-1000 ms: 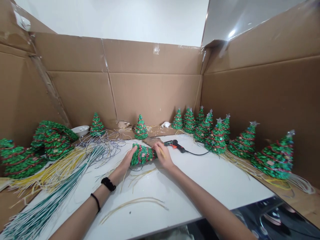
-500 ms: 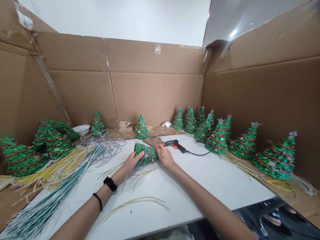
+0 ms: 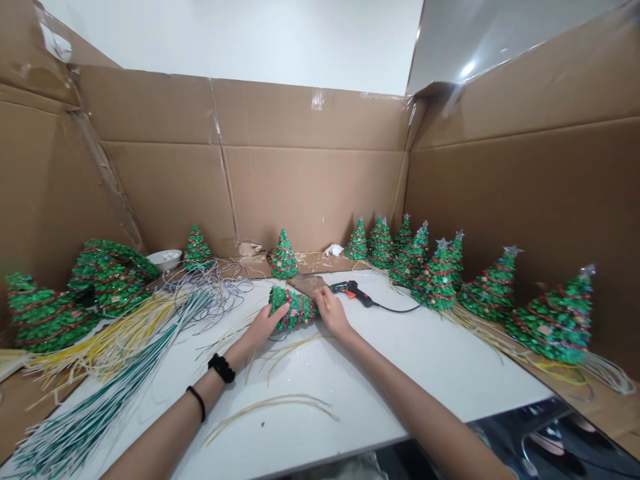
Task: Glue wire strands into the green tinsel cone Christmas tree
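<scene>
A small green tinsel Christmas tree (image 3: 296, 311) with red garland lies tilted on its side above the white tabletop. My left hand (image 3: 265, 325) is closed around its wide base end, thumb on top. At its tip end, my right hand (image 3: 333, 313) has its fingers pinched together, with a small tan piece barely showing among them. What that piece is cannot be made out, and the tree's tip is hidden by these fingers. Just beyond the right hand are a brown board (image 3: 306, 285) and a black-and-orange glue gun (image 3: 353, 290) with its cord.
Finished-looking trees with silver stars (image 3: 443, 277) line the right side. Another tree (image 3: 284, 255) stands at the back, several more at left. Bundles of yellow strands (image 3: 115, 333) and green strands (image 3: 110, 393) cover the left. A white bowl (image 3: 165, 259) sits behind. Cardboard walls (image 3: 310, 187) surround the table.
Almost nothing differs. The whole view has shifted very slightly; both hands keep their places on the tree, with the right fingers moved a little.
</scene>
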The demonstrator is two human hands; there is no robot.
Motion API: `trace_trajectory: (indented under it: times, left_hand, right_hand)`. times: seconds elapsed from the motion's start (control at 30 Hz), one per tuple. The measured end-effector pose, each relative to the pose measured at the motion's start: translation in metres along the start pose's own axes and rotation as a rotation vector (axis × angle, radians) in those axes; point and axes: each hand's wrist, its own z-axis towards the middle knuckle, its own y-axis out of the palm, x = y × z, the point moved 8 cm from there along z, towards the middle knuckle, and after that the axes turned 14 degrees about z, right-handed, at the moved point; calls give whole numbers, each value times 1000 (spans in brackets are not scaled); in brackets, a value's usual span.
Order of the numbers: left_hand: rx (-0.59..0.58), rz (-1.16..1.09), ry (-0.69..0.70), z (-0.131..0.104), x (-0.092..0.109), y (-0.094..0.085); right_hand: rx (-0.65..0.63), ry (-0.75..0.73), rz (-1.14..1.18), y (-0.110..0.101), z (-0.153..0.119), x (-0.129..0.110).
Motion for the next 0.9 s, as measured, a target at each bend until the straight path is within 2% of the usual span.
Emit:
trace_trajectory:
  times: [0.13,0.23,0.33,0.5,0.9]
  left_hand:
    - [22,35,-11,-1,1,-2]
    - [30,19,-12,-2,3,-3]
    - [42,-15,-3,-4,7,-4]
    - [68,-41,-4,-7,12,-5]
    - [65,-23,17,-9,15,-3]
  right_hand:
    - [63,51,232,-5,1,4]
    - [72,79,287,-5,2,9]
    - [41,32,192,-1,0,7]
    - [-92,-33,-71,12,-4,0]
    - [-116,-33,-106,14,-2,-1]
